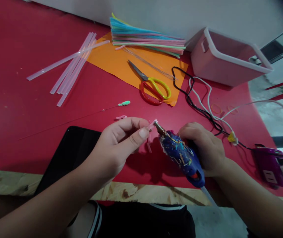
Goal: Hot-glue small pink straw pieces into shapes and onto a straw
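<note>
Your left grip [118, 142] is narrow, thumb and forefinger pinching the pink piece [151, 126] above the table [19, 99]. Your right grip [205, 145] is wrapped around the glue gun [181, 152]; the trigger is hidden, so its position cannot be told. The nozzle [160, 128] stands at the piece's far end. For a neat bead, hold the tip steady, squeeze lightly, and leave your fingertips clear of the metal, which is probably hot. Guard the phone [68, 155] beside your left forearm against drips. Farther out lie the green piece [123, 103], the scissors [144, 77] on the orange sheet [101, 61], and the black cable [190, 101]; leave the cable slack
</note>
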Demonstrator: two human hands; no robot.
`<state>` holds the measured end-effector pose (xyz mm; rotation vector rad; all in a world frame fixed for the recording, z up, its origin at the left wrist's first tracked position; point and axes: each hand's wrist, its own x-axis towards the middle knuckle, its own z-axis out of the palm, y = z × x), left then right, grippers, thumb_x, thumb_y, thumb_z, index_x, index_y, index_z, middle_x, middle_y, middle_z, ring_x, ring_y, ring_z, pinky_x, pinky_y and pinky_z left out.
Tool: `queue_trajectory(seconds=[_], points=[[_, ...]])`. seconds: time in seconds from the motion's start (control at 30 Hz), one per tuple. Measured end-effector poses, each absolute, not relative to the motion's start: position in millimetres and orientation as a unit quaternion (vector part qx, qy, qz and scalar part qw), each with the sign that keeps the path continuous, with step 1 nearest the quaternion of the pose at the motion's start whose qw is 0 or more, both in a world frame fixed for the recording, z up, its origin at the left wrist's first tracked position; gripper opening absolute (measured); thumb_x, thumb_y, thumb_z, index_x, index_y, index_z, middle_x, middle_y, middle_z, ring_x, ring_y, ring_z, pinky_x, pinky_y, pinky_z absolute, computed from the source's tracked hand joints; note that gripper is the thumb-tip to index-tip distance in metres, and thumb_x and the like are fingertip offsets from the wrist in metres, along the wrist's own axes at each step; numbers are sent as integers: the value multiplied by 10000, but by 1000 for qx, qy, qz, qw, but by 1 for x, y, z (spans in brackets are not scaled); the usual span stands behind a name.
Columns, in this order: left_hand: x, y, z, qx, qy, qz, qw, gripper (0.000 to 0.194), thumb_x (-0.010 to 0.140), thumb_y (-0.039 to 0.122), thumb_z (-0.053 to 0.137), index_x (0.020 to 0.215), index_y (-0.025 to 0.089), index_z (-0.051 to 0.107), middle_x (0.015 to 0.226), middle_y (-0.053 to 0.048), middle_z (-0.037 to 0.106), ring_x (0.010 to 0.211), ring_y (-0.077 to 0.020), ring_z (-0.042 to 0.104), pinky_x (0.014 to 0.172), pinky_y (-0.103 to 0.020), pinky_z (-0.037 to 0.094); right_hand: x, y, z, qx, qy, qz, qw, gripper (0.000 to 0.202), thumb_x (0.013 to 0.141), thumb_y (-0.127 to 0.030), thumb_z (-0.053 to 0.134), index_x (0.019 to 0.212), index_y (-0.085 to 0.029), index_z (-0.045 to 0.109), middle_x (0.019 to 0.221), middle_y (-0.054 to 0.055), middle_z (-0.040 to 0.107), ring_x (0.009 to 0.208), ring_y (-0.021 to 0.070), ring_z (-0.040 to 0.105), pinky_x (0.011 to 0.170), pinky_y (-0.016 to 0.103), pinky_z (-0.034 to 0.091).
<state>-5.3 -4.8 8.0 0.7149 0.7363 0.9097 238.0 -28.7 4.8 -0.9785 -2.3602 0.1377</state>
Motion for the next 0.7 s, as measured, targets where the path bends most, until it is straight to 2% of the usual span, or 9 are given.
queue_trajectory(seconds=[0.23, 0.5, 0.7], points=[[-7, -5, 6, 317, 310, 418, 793, 54, 863, 225, 792, 809, 221, 784, 761, 39, 671, 591, -25, 519, 534, -106, 399, 237, -30, 7, -376, -883, 60, 274, 226, 910, -330, 578, 1088, -225, 486, 796, 39, 601, 683, 187, 559, 619, 326, 479], [-8, -7, 4, 336, 333, 414, 778, 61, 885, 214, 761, 824, 217, 759, 757, 44, 659, 629, -33, 531, 556, -99, 411, 242, -31, 5, -429, -865, 45, 257, 292, 898, -462, 568, 1063, -228, 509, 793, 29, 624, 653, 192, 582, 611, 348, 450], [-3, -4, 4, 372, 404, 409, 729, 86, 854, 182, 759, 790, 161, 705, 655, 56, 595, 528, -41, 428, 510, -152, 369, 241, -32, 6, -410, -861, 90, 286, 243, 867, -364, 609, 1051, -242, 506, 784, 29, 619, 663, 194, 593, 644, 356, 453]])
